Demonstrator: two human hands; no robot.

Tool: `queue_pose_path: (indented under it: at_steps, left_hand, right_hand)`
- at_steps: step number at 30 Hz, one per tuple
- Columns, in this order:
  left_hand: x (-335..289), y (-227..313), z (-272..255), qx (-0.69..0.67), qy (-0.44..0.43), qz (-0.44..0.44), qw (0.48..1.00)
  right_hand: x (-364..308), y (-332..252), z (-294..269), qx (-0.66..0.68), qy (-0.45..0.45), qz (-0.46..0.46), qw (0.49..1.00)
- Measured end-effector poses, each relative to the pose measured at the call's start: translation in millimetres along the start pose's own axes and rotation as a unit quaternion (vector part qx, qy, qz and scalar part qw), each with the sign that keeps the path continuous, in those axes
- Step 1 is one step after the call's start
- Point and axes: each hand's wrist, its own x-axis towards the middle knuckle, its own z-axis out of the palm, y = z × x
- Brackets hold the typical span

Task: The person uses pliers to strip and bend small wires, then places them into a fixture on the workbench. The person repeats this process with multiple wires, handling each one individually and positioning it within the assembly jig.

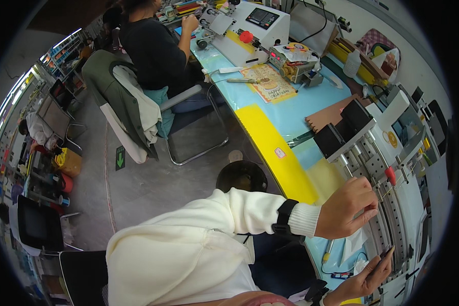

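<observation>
My left hand [348,209], in a white cuff with a black wrist strap [284,218], is held over the near edge of a metal machine [380,163] with rails and perforated plates. Its fingers are curled with the thumb against them; whatever they may hold is hidden. A red knob [390,176] on the machine sits just beyond this hand. Lower down, my right hand [364,280] is closed on a thin dark flat piece [385,255] beside the machine's long rails. Between the hands, a yellow-handled tool [328,251] and white paper [354,244] lie on the blue bench top.
A yellow board [273,150] runs along the bench's front edge. Farther along stand a white machine [255,33] with a keypad, a small device with a red display [285,58] and a printed card [268,84]. A co-worker [153,51] sits there. A black bin [241,177] is on the floor.
</observation>
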Motion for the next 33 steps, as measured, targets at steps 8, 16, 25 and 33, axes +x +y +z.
queue_pose_path:
  at_steps: [8, 16, 25, 33]
  left_hand:
    - [-18, -9, -6, 0.016, -0.064, 0.000, 0.998]
    - [-18, -23, 2, -0.013, -0.068, -0.024, 0.997]
    - [-16, -21, 1, -0.020, -0.068, -0.021, 0.997]
    - [-5, -4, -11, 0.029, -0.062, 0.025, 0.997]
  right_hand:
    - [7, 9, -5, 0.025, 0.039, 0.058, 0.997]
    - [20, 17, 3, 0.028, 0.044, 0.073, 0.996]
    - [14, 21, 5, 0.034, 0.047, 0.077, 0.995]
    - [2, 9, -7, 0.040, 0.088, 0.122, 0.988]
